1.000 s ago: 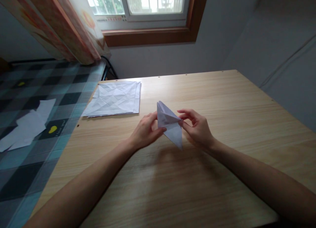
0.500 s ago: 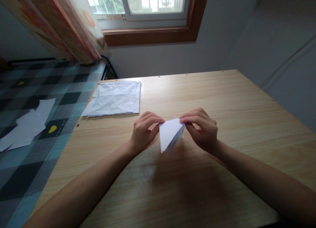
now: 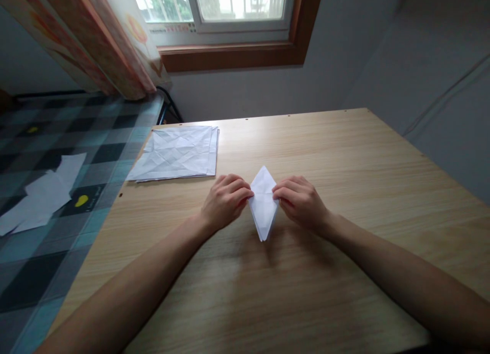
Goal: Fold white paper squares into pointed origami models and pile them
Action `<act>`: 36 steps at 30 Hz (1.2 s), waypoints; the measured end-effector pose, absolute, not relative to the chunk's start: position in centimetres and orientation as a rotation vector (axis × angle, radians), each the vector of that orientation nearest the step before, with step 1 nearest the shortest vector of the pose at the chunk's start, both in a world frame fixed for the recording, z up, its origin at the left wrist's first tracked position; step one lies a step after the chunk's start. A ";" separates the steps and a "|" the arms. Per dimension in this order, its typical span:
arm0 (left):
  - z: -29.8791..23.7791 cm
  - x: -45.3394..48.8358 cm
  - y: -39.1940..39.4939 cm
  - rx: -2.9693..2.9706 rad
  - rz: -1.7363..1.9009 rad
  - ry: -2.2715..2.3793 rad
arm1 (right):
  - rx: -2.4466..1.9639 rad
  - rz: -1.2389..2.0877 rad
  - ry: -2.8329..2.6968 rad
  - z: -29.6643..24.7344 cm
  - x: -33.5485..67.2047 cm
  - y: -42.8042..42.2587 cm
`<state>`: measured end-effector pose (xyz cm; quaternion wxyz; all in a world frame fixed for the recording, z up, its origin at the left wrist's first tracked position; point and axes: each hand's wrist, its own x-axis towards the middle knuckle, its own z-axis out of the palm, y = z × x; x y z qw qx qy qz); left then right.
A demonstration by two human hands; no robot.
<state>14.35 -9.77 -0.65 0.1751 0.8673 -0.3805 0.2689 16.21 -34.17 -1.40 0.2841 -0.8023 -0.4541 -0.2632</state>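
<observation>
Left hand (image 3: 224, 201) and right hand (image 3: 303, 201) pinch 2 sides of folded paper (image 3: 264, 206), now turned to show a diamond, apparently mid-fold.

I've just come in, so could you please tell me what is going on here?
A person's left hand and right hand pinch opposite sides of a diamond-shaped folded paper over the table. More than one layer shows at the paper's near end. Creased sheets lie at the table's far left corner, loose paper on the checked cloth beside it.
</observation>
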 end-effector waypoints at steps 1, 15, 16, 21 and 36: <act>-0.7 14.3 -9.8 2.472 0.715 -1.098 | -2.176 -0.665 -1.223 -1.6 16.3 -34.2; -0.2 13.9 -9.8 2.596 0.414 -1.011 | -2.294 -0.322 -1.211 -1.1 16.1 -34.7; -0.2 13.9 -9.8 2.598 0.408 -1.002 | -2.291 -0.316 -1.207 -1.1 16.1 -34.7; 0.0 13.9 -9.8 2.583 0.395 -0.985 | -2.280 -0.263 -1.207 -1.0 16.2 -34.8; -0.4 14.1 -9.9 2.608 0.500 -0.915 | -2.251 -0.255 -1.033 -1.4 16.7 -34.6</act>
